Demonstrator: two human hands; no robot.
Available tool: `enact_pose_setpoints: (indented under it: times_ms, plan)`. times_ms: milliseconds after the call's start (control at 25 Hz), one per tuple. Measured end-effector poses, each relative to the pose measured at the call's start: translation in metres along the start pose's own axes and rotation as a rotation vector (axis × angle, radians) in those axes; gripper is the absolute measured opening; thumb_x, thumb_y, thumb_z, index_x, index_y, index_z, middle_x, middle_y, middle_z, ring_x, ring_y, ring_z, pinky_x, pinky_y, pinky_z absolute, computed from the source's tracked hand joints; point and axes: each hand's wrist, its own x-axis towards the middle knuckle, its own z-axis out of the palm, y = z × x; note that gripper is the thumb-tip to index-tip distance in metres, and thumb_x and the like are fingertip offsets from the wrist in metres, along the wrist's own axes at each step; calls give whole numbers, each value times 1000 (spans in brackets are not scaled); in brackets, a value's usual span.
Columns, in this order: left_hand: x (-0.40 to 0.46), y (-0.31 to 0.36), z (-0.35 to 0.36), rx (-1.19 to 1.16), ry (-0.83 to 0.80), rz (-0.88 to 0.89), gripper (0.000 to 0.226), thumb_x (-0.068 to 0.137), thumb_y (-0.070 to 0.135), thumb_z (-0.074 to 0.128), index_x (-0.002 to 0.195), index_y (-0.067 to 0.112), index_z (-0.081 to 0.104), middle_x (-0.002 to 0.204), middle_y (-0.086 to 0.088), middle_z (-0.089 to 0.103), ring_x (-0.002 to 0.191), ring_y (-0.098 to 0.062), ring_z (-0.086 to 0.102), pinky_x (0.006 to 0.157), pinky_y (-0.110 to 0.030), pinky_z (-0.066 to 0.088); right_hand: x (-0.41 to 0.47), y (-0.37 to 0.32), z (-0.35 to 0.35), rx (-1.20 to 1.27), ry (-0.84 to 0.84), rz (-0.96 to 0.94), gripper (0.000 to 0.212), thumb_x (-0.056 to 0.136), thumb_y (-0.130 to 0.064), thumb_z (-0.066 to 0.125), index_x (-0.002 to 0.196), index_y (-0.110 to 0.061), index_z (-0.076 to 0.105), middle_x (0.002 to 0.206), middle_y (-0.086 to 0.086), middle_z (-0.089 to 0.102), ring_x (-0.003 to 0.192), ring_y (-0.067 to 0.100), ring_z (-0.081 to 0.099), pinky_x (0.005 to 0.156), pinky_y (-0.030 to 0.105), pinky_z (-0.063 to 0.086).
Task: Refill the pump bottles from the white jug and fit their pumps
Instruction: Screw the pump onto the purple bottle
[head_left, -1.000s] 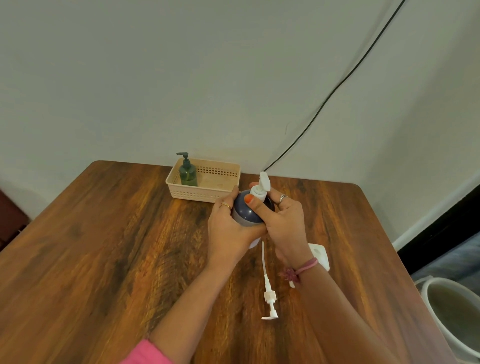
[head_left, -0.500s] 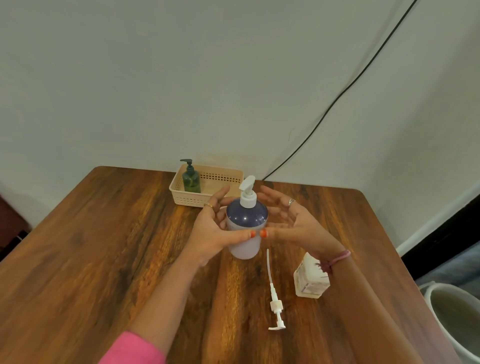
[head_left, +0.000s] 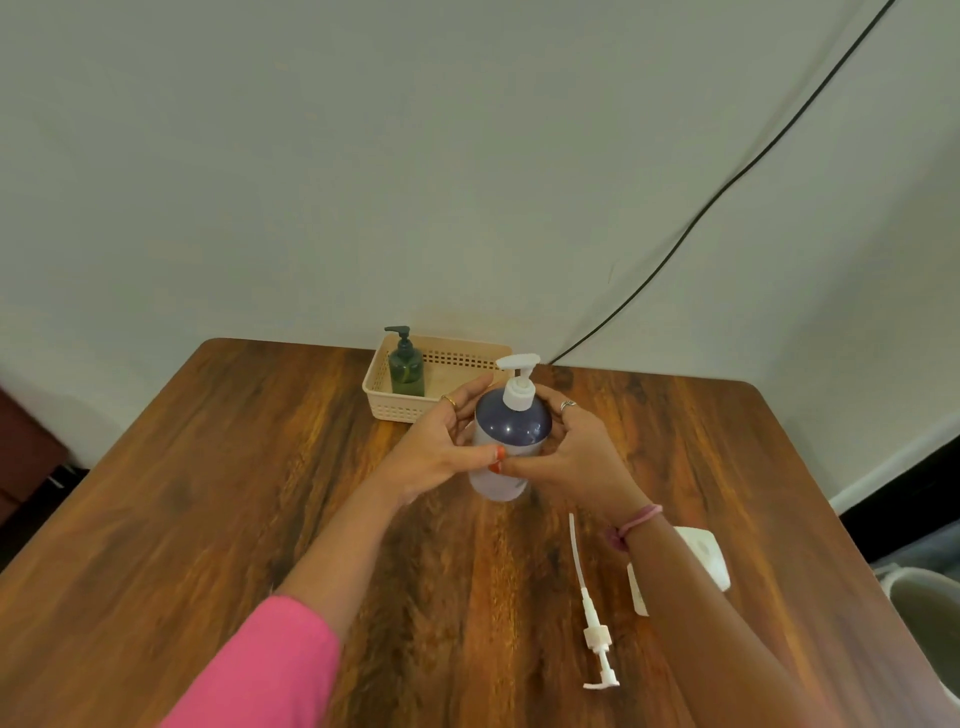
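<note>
- The pump bottle (head_left: 511, 447) stands upright on the table (head_left: 208, 493), just past its centre towards twelve o'clock, with its white pump (head_left: 518, 382) seated on the neck and the spout pointing to my left.
- My left hand (head_left: 441, 449) wraps the bottle from nine o'clock and my right hand (head_left: 569, 452) from three o'clock; fingers curl round the shoulder and the two thumbs meet on the near face.
- I judge the bottle fairly heavy if it is refilled, with a smooth, glossy dark shoulder that could slip. The pale lower body is the wider, safer place to hold; the pump head looks too thin to lift by.
- A loose pump (head_left: 592, 618) with its long dip tube lies flat at five o'clock from the bottle, apart from it. It looks light and bendy, so I would take it by the collar, not the tube.
- A white container (head_left: 704, 558) sits at four o'clock, mostly hidden behind my right forearm; I cannot tell whether it is the jug.
- At eleven o'clock a cream basket (head_left: 384, 402) holds a small green bottle (head_left: 407, 370) with a dark pump fitted.
- A pale bucket (head_left: 930, 613) sits off the table edge at four o'clock.
</note>
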Motion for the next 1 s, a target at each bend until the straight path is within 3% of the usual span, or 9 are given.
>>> enact_pose_setpoints:
  times_ms: [160, 320, 440, 520, 800, 1000]
  plan:
    - [24, -4, -28, 113, 127, -2, 78, 78, 8, 75, 144, 17, 35, 136, 6, 52, 123, -5, 51, 104, -25, 43, 36, 13, 19, 1, 150, 42, 83, 61, -31, 89, 131, -20, 48, 125, -6, 59, 112, 8, 56, 91, 21, 51]
    - [48, -14, -57, 220, 277, -42, 60, 84, 20, 72, 137, 24, 44, 131, 8, 54, 117, -9, 54, 91, -22, 48, 88, 27, 31, 5, 213, 112, 80, 60, -27, 89, 127, -20, 46, 123, -3, 57, 111, 13, 55, 89, 19, 48]
    - [63, -29, -79, 199, 292, -129, 49, 86, 16, 68, 131, 21, 51, 128, 4, 58, 111, -11, 59, 84, -19, 51, 130, 45, 40, -38, 259, 153, 79, 57, -22, 91, 122, -20, 45, 118, -1, 56, 107, 14, 55, 81, 12, 45]
    - [69, -39, -90, 188, 273, -185, 45, 87, 16, 67, 130, 19, 53, 125, 5, 60, 112, -10, 58, 80, -14, 48, 153, 59, 47, -22, 313, 190, 81, 56, -19, 91, 123, -15, 45, 119, 3, 57, 107, 16, 55, 82, 15, 46]
    - [88, -73, -112, 207, 281, -293, 37, 89, 18, 65, 125, 21, 58, 117, 8, 63, 105, -5, 58, 80, -15, 44, 207, 112, 75, -51, 362, 284, 83, 53, -17, 92, 122, -9, 47, 117, 5, 56, 103, 16, 53, 85, 20, 45]
    - [91, -96, -118, 161, 333, -366, 34, 88, 15, 66, 121, 19, 60, 114, 5, 65, 105, -11, 61, 98, -33, 48, 227, 145, 93, -117, 337, 343, 84, 51, -14, 91, 121, -8, 44, 121, 10, 50, 112, 23, 50, 91, 26, 45]
